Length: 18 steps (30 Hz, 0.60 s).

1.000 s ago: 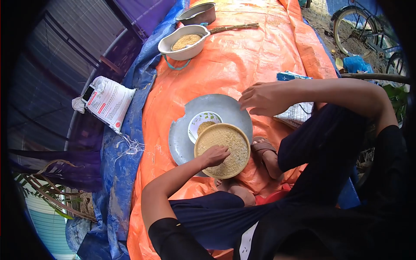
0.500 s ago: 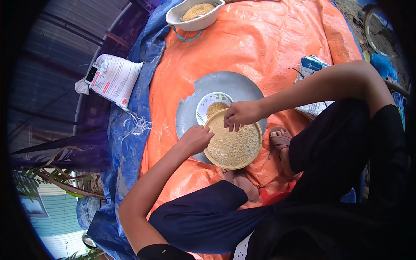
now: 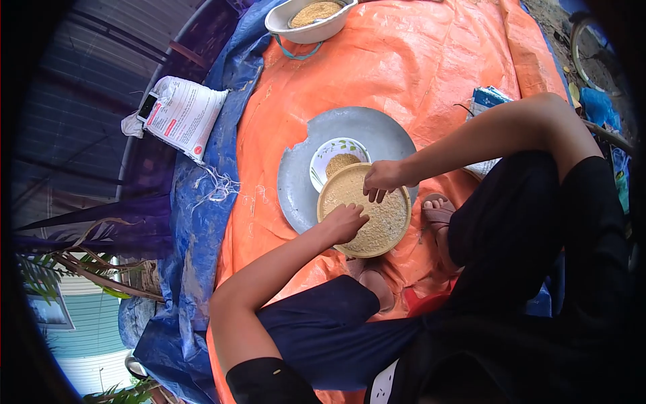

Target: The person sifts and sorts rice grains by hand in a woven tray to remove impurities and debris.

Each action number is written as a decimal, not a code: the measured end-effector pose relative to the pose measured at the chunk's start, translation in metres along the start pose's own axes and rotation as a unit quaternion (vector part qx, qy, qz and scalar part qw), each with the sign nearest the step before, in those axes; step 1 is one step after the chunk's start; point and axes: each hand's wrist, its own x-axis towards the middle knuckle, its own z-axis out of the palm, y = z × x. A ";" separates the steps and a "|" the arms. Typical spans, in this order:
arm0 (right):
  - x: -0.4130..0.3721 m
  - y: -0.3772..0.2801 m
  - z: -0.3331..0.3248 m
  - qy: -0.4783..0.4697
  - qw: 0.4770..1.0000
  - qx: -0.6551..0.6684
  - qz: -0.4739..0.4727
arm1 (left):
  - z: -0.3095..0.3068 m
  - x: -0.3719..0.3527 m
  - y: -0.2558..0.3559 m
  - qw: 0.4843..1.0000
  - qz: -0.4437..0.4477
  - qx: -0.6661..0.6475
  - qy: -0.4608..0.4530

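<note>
A round yellow-rimmed tray (image 3: 377, 232) holds a layer of pale grain, lying partly over a large grey metal disc (image 3: 296, 182). Beside its upper left edge sits a white bowl (image 3: 344, 145) with a green leaf pattern and darker grain inside. My left hand (image 3: 344, 223) is over the left part of the tray, its fingers bent and slightly apart above the grain. Over the tray's upper right side is my right hand (image 3: 383, 180), fingers curled downward; whether a grain is between its fingertips is too small to tell.
An orange tarp (image 3: 404, 74) lies under everything, with a blue tarp (image 3: 192, 249) along the left. A white printed sack (image 3: 187, 118) rests at left. At the top stands a white basin (image 3: 323, 30) of grain. My feet and legs are close to the tray.
My left hand has moved right, from the tray's left rim to above the grain. My right hand has shifted slightly right, toward the tray's upper right rim.
</note>
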 end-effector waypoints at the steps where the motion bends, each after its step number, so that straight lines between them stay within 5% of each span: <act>1: -0.001 -0.003 0.000 0.009 1.000 0.001 0.005 | 0.009 0.006 0.001 1.000 0.017 0.009 0.017; 7: -0.006 -0.037 0.013 0.030 0.998 0.022 -0.045 | 0.024 0.031 -0.016 0.981 0.110 0.133 0.086; 10: -0.010 -0.042 0.028 0.046 0.996 0.029 -0.072 | 0.018 0.032 -0.025 0.988 0.112 0.073 0.072; 13: -0.028 -0.029 0.049 0.034 0.996 0.013 -0.079 | 0.044 0.059 -0.042 0.972 0.136 -0.193 0.010; 17: -0.041 -0.007 0.029 -0.027 0.997 0.027 -0.068 | 0.079 0.109 -0.063 0.836 0.225 -0.501 0.011; 18: -0.036 0.000 0.019 -0.036 0.996 0.052 -0.066 | 0.035 0.090 -0.044 0.888 0.203 -0.409 0.044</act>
